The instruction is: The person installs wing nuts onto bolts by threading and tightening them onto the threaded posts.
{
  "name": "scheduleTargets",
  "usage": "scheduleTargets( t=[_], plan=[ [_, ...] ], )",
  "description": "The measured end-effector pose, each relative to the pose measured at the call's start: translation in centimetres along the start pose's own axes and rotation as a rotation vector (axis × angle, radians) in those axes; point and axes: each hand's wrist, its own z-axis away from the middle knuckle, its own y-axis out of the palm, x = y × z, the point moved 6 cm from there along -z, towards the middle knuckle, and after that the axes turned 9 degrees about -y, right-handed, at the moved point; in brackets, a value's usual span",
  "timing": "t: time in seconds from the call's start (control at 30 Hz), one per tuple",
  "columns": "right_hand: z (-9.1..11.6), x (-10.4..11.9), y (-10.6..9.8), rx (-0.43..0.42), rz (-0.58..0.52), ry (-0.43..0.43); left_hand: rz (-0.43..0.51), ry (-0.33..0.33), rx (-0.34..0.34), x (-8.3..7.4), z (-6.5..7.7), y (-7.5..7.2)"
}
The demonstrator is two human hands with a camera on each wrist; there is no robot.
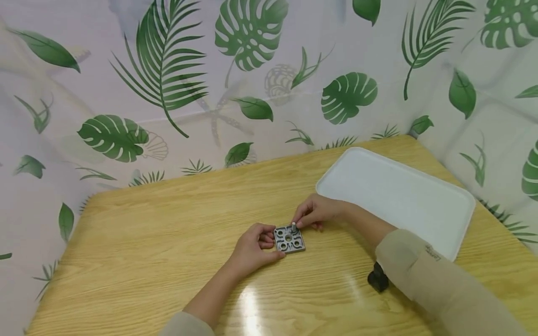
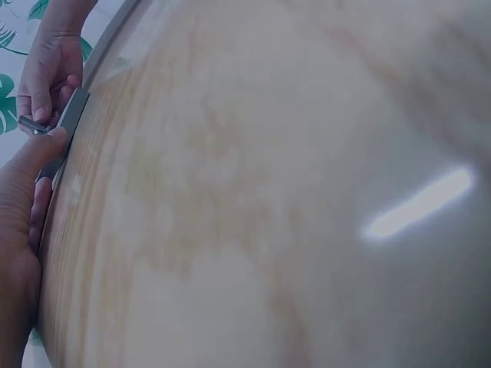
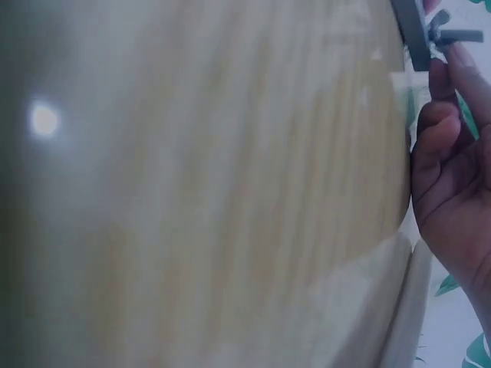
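Observation:
A square grey metal plate (image 1: 289,249) with several round holes lies on the wooden table. My left hand (image 1: 253,247) grips it from the left, fingers at the left edge and thumb along the near edge. At its far right corner stands a small metal bolt (image 1: 293,227), its shank pointing up. My right hand (image 1: 318,212) pinches at the bolt's foot with thumb and forefinger. In the right wrist view the bolt (image 3: 464,35) sticks out from the plate (image 3: 414,34), close to the fingertips of the right hand (image 3: 456,157). The exact finger contact is partly hidden.
A white tray (image 1: 395,186) stands at the back right of the table (image 1: 168,242), behind the right forearm. A small black object (image 1: 378,278) lies by the right sleeve, partly covered by it. Leaf-patterned cloth (image 1: 269,84) hangs behind the table.

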Motion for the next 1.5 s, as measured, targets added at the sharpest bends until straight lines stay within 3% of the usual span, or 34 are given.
scheduleTargets(
  t=[0.13,0.33,0.4,0.47,0.57,0.83,1.2,1.33,1.5],
  plan=[
    [0.5,0.1,0.6,-0.120,0.008,0.039,-0.005,-0.011,-0.001,0.1,0.1,-0.2],
    [1.8,-1.0,2.1,-0.383,-0.280,0.202,0.007,-0.010,0.002,0.1,0.0,-0.1],
    [2.2,-1.3,2.5,-0.455,-0.354,0.215,0.009,-0.012,0.000,0.1,-0.1,0.0],
    [2.6,-1.3,2.7,-0.510,-0.355,0.194,0.010,-0.009,0.000,0.1,-0.2,0.1],
    [3.1,-1.0,3.1,-0.573,-0.302,0.144,0.010,-0.008,0.003,0.0,-0.2,0.3],
    [4.1,0.3,4.3,-0.813,0.112,0.079,-0.015,-0.004,-0.008,-0.1,-0.1,0.2],
    [4.1,1.3,6.4,-1.049,0.231,0.076,-0.014,0.008,-0.022,0.0,-0.1,0.1],
    [4.0,1.8,6.8,-1.080,0.277,0.071,-0.011,0.009,-0.020,0.0,-0.1,0.2],
    [4.1,2.2,6.9,-1.058,0.315,0.071,-0.003,0.003,-0.013,0.0,-0.2,0.3]
  ],
)
